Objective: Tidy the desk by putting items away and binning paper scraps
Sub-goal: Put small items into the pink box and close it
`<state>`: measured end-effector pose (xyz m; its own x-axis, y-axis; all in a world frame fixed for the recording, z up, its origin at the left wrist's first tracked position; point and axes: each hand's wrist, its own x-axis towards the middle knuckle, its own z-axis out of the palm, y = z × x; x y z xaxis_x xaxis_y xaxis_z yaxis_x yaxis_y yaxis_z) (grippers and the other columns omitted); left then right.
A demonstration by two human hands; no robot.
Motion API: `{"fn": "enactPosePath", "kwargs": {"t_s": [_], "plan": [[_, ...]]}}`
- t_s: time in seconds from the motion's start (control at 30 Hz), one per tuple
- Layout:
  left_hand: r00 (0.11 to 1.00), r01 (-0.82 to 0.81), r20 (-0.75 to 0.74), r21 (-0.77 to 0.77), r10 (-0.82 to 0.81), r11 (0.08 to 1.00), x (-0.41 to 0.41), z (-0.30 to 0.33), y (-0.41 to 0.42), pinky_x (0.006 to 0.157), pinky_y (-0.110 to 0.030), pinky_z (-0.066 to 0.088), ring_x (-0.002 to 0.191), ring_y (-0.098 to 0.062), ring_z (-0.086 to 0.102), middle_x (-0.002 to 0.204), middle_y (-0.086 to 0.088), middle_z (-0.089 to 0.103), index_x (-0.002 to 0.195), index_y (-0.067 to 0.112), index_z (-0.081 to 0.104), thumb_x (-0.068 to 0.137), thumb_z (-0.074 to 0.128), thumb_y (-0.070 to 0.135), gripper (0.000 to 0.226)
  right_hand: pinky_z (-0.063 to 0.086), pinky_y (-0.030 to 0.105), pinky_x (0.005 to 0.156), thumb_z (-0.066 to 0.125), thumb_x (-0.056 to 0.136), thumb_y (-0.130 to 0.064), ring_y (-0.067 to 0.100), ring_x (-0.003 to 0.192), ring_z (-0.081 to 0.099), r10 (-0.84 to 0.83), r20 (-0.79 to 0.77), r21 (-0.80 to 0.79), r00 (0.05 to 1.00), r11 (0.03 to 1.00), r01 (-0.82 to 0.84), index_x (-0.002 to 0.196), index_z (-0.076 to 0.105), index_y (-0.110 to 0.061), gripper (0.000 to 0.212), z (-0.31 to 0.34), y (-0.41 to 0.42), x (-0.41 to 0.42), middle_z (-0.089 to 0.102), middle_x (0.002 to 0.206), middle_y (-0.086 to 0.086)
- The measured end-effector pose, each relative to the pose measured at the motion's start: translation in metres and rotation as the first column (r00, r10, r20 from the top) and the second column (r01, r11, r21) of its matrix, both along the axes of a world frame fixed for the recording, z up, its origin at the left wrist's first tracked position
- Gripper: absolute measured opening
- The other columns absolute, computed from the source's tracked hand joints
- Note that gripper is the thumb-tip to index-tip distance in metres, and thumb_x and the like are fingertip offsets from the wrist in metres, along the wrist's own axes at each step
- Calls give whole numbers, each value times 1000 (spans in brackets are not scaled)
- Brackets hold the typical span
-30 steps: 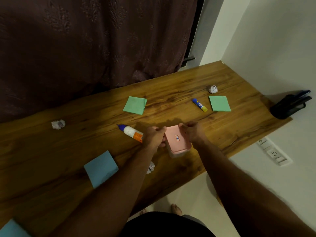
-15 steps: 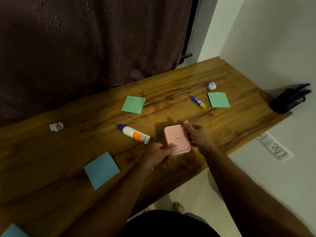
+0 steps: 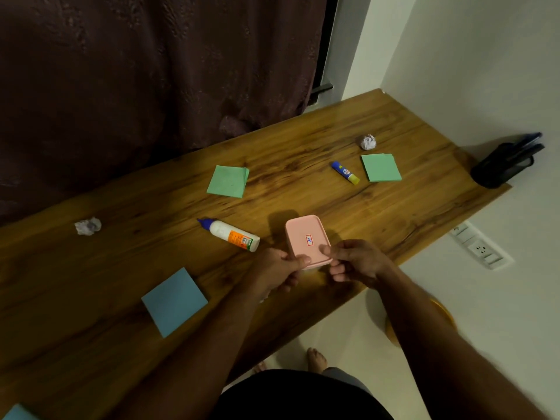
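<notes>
While we hold the pink box [image 3: 306, 240] near the front edge of the wooden surface [image 3: 394, 207], our left hand [image 3: 277, 269] and right hand [image 3: 353, 262] each pinch its near end, thumbs on the lid. It is small, with round corners and a tiny sticker on top. Beside it lies a glue bottle [image 3: 231, 234]. Farther back are green notes [image 3: 228, 180], a glue stick [image 3: 345, 172] and a paper ball [image 3: 368, 142], with bare wood between them.
</notes>
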<state>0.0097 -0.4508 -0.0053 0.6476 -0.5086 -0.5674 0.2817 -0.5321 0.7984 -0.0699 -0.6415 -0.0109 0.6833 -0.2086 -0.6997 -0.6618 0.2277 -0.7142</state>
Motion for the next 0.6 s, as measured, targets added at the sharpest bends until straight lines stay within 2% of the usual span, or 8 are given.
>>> {"fn": "enactPosePath", "kwargs": {"t_s": [0.13,0.4,0.6], "plan": [[1000,-5,20,-7,6,1000,0,-2,-1,51,-20,49,64,-11,64,76,-3,70,96,11,66,87,67,36,26,54,31,62,82,67,-37,18,60,58,18,-20,-9,1000,1000,-19,83,60,-6,41,1,0,2,56,64,6],[999,21,42,4,-21,1000,0,-1,0,54,-24,51,64,-12,64,77,-5,70,88,15,64,88,67,36,22,55,29,59,78,78,-31,18,56,55,8,8,-41,1000,999,-7,82,58,-4,33,1,0,3,54,60,7],[994,106,7,87,-107,990,6,12,-3,56,-24,53,68,-11,63,83,-3,68,95,16,62,89,65,38,23,55,30,57,78,79,-32,16,56,58,-4,9,-95,1000,995,5,90,59,-4,35,4,4,2,59,66,6]]}}
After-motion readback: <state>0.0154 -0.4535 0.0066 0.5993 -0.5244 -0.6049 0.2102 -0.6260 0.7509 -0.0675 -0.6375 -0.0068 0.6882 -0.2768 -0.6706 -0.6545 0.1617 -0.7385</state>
